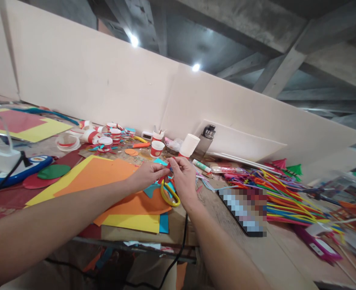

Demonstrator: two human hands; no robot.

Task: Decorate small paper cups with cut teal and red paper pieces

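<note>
My left hand and my right hand meet above the middle of the table, fingertips pinched together. Between them is a small red piece, partly hidden by the fingers; it looks like paper. Just below lie scissors with yellow handles, their blades out of sight under the hands. Blue paper pieces lie around the scissors. Under my left forearm are orange sheets on top of yellow sheets. Behind the hands stand a red and white paper cup and a stack of white cups.
Colourful pipe cleaners spread across the right side, beside a phone-like device with a pixelated screen. Several cup pieces lie at the back left. A blue power strip sits at left. A black cable hangs over the front edge.
</note>
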